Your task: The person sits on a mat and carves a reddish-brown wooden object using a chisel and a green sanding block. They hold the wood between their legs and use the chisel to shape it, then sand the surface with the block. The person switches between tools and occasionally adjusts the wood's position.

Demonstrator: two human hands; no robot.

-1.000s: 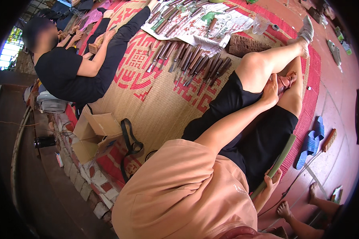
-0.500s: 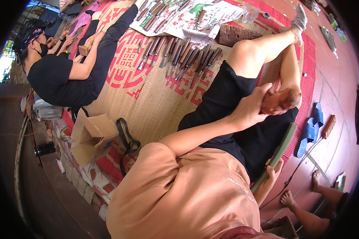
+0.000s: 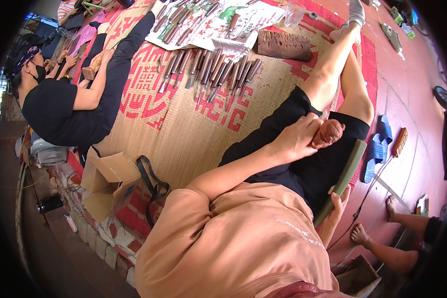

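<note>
Nearest, at lower right, the right hand (image 3: 338,202) is seen wrapped around the near end of a long green slat (image 3: 343,177), which leans against the black shorts at the person's right hip. A second earlier this hand sat lower and further back on the slat; it is now closed higher up on it, so the slat is judged to be steadied rather than released.

Just beyond, on the lap, the left hand (image 3: 297,140) is closed over the left side of a small reddish-brown carved wood piece (image 3: 329,133), fingers curled on top. One second ago the hand lay flat on the thigh near the knee with the piece barely showing; half a second ago it was already cupped. The piece is now clearly gripped and turned outward, which suggests handling of the carving has begun.

Farther off, on the woven mat (image 3: 184,129), a row of carving chisels (image 3: 218,74) lies untouched beside a brown wooden block (image 3: 284,45). At far left, another person in black is seated with a wooden piece of their own.
</note>
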